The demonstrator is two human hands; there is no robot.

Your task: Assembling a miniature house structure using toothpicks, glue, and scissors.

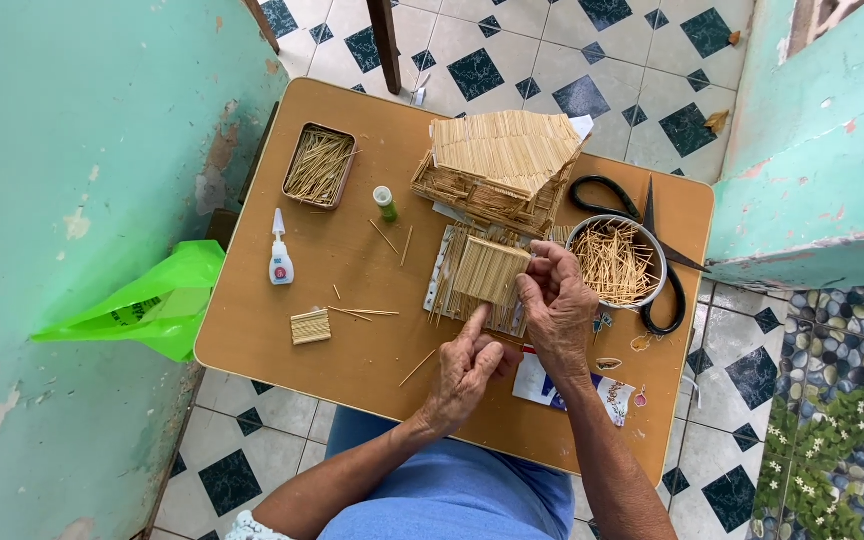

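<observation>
Head camera: our right hand [555, 300] grips a toothpick panel [490, 270]; our left hand [465, 372], loosely curled, points its forefinger at it.

A pale straw-yellow stick panel [490, 270] is pinched between the fingertips of the right hand [557, 305]; the same straw colour is seen on the model roof [504, 148] beyond the fingers. A tan-orange table top [282, 330] is seen under the left hand [464, 375]. To the right of the fingers, golden sticks are held in a silver bowl [616, 262], with black-handled scissors [652, 262] around it. Far to the left of the fingers, a white glue bottle [280, 258] with a blue-and-red label, a green-capped tube [385, 203] and a bright green bag [147, 305] are seen. The floor [512, 60] is tiled white with dark teal diamonds; the walls [82, 150] are painted flaking turquoise.
</observation>
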